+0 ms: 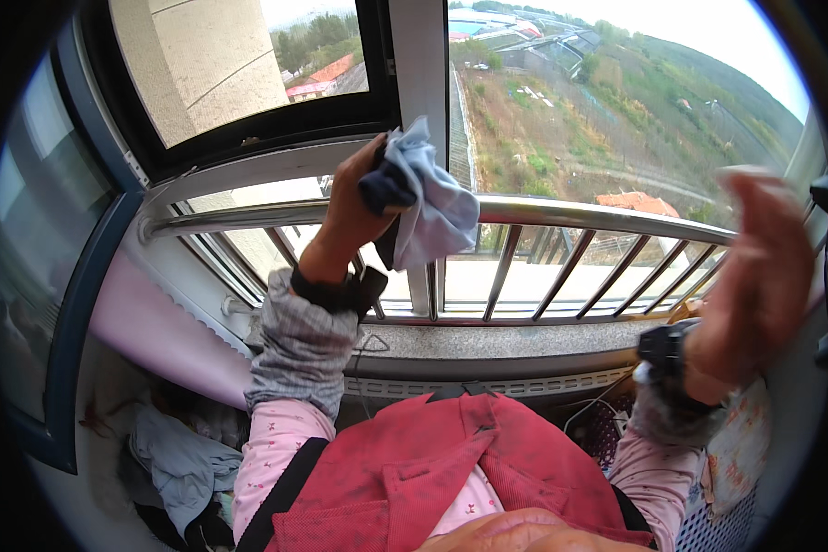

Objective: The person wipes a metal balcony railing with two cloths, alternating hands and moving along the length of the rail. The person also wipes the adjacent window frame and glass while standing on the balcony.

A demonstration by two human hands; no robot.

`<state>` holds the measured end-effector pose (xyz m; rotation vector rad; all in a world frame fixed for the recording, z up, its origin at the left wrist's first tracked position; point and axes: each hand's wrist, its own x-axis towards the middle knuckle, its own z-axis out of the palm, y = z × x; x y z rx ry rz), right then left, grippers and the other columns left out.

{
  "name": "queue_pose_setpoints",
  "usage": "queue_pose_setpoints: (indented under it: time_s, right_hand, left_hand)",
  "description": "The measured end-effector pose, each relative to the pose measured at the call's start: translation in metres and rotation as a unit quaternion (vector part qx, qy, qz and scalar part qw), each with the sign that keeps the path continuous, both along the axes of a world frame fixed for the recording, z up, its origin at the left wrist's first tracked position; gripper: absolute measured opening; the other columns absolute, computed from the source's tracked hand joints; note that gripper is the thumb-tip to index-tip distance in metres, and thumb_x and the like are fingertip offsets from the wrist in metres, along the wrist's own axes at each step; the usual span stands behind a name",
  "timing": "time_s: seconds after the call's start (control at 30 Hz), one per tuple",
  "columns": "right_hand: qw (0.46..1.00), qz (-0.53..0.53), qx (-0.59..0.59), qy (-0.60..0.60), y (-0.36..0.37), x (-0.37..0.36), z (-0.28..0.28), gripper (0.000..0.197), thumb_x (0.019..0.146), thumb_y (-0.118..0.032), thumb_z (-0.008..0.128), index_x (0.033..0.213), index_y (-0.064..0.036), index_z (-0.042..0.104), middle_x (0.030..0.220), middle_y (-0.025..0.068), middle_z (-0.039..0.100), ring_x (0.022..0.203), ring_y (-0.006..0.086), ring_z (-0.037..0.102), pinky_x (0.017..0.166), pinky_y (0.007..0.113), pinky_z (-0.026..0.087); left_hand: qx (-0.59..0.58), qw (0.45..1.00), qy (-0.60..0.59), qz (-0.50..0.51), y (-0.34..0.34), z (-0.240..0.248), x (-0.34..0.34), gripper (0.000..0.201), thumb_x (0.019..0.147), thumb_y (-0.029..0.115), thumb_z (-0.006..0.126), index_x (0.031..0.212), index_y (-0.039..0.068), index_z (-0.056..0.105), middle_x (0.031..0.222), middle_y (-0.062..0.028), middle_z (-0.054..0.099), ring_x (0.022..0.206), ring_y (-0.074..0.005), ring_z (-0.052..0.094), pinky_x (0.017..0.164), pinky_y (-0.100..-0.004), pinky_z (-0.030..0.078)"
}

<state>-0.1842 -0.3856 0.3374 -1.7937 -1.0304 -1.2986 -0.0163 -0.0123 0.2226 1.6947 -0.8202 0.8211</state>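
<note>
Head view, left to right: a lilac, scallop-edged panel (156,313) slopes above a crumpled grey-blue garment (189,460). Next, the person's left grip (351,193) is closed around a bunched light-blue cloth (432,202) and a dark navy cloth (388,189), raised before the window post (420,74). Both cloths overlap the steel handrail (598,218) in sight; whether they touch it cannot be told. Farther right, a floral cloth (741,446) drapes over a perforated basket (729,517). Above these, well apart from the cloths, the right grip (764,271) is raised and blurred, spread wide with fingers pointing upward.
</note>
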Motion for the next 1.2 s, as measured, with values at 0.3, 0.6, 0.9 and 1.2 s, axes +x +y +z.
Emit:
queue_pose_setpoints:
  time_s: [0.3,0.6,0.9,1.2]
  right_hand:
    - [0.976,-0.201,-0.069,-0.043,-0.053,-0.035,-0.002,0.039,0.089,-0.009,0.073,0.126,-0.0004,0.062,0.125,0.0168,0.064,0.116,0.0309,0.061,0.099,0.042,0.049]
    - [0.96,-0.273,-0.055,-0.034,-0.095,-0.041,0.003,0.04,0.09,-0.012,0.073,0.126,-0.0009,0.061,0.124,0.0167,0.064,0.116,0.0304,0.061,0.098,0.042,0.049]
    - [0.952,-0.303,-0.034,-0.025,-0.109,-0.052,0.003,0.041,0.09,-0.014,0.074,0.127,-0.0014,0.061,0.124,0.0166,0.064,0.116,0.03,0.061,0.098,0.041,0.049]
    - [0.968,-0.242,-0.048,-0.036,-0.067,-0.03,-0.008,0.042,0.09,-0.017,0.074,0.127,-0.0019,0.06,0.123,0.0165,0.063,0.116,0.0296,0.061,0.098,0.04,0.049]
  left_hand:
    - [0.114,0.992,-0.045,0.031,-0.023,0.018,0.022,0.047,0.075,0.009,0.082,0.117,0.001,0.061,0.096,-0.0221,0.069,0.094,-0.0423,0.07,0.08,-0.0379,0.055]
    - [0.096,0.994,-0.043,0.001,-0.015,0.01,0.022,0.049,0.071,0.003,0.079,0.116,0.0,0.06,0.093,-0.024,0.066,0.084,-0.0436,0.064,0.079,-0.0369,0.054]
    - [0.1,0.995,-0.001,-0.019,-0.017,0.018,0.019,0.047,0.074,0.001,0.078,0.119,0.0,0.063,0.094,-0.0141,0.07,0.086,-0.0162,0.065,0.08,-0.0323,0.054]
    - [0.096,0.995,0.005,-0.009,-0.014,0.011,0.021,0.044,0.074,0.006,0.079,0.114,0.0,0.063,0.091,-0.013,0.07,0.083,-0.0178,0.065,0.079,-0.0333,0.054]
